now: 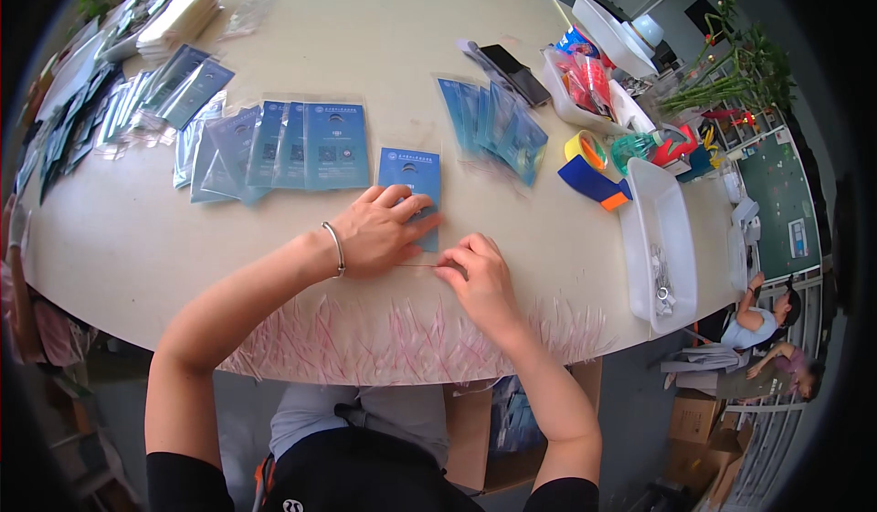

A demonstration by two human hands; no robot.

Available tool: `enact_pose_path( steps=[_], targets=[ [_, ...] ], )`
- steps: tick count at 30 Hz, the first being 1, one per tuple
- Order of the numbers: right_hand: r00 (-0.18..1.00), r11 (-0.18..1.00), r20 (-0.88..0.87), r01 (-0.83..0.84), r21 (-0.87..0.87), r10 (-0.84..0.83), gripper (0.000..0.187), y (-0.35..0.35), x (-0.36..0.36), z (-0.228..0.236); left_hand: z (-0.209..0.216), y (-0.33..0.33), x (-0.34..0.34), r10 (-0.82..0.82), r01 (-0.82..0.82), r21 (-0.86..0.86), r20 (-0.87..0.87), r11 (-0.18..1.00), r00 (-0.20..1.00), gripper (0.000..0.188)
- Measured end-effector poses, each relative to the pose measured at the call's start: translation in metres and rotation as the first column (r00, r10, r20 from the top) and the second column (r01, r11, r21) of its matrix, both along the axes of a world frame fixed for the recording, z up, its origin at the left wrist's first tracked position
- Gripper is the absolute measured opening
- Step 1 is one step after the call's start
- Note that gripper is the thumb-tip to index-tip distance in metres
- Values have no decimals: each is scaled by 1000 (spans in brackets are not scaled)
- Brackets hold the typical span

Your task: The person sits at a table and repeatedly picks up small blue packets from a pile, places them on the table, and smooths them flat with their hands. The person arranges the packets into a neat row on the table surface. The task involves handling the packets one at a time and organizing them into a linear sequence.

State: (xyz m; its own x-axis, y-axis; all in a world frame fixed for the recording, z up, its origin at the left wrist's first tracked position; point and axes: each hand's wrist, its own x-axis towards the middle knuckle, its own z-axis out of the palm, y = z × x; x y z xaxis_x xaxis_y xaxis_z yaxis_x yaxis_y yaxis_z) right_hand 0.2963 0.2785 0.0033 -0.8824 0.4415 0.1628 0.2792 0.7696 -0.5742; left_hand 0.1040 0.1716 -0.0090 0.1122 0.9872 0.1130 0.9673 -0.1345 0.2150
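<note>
A blue printed card in a clear plastic sleeve (395, 167) lies on the table in front of me. My left hand (382, 229) rests on it with the fingers apart, pressing it down and covering much of its lower half. By the sleeve's bottom edge, my right hand (477, 274) pinches the end of a thin strip (420, 265) that runs across toward my left hand. Along the near table edge lie many thin pink and clear strips (420, 334). Left of the card, more sleeved blue cards (333, 137) overlap in a row.
Further sleeved cards (493, 124) fan out on the right, beside a dark phone (514, 72). A tape roll (589, 149), a blue tape dispenser (589, 183) and a white bin (639, 265) stand at right. Stacks of sleeves (178, 19) fill the far left. Other people (754, 325) sit at right.
</note>
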Motion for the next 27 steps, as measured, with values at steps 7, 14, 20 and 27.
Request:
enact_pose_path(
  steps=[7,14,20,27],
  targets=[
    [986,990,142,-106,95,92,11,0,2,0,-12,5,1,-23,23,-34,3,999,1000,63],
    [975,925,189,-40,-378,120,12,-17,50,94,-15,7,3,39,-39,12,-2,999,999,64],
    [924,945,234,322,-55,-302,11,-33,130,78,-16,6,4,43,-43,13,4,999,999,65],
    [918,970,323,190,148,-230,7,-48,141,32,-11,8,6,33,-33,-4,-4,999,999,65]
  ],
)
